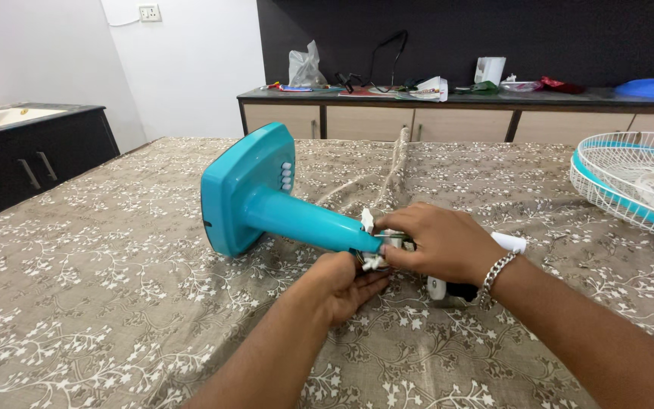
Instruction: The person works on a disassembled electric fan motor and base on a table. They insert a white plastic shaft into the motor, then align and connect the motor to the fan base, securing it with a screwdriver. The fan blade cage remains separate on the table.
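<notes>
Both grips cover fan stand (266, 198) neck end; parts hidden.

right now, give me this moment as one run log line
left hand: under stem end, touching small white parts | right hand: gripping top of stem | fan stand: teal, on its side on bed | fan grille: at right

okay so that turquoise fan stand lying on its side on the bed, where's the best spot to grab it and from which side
Probably the round neck of the fan stand, gripped from above around its middle. It lies roughly level on the patterned bedspread, slim enough for a hand to wrap. The flat base stands on edge and looks too broad. The left hand and right hand already crowd the neck's end, so come in nearer the base.
</notes>
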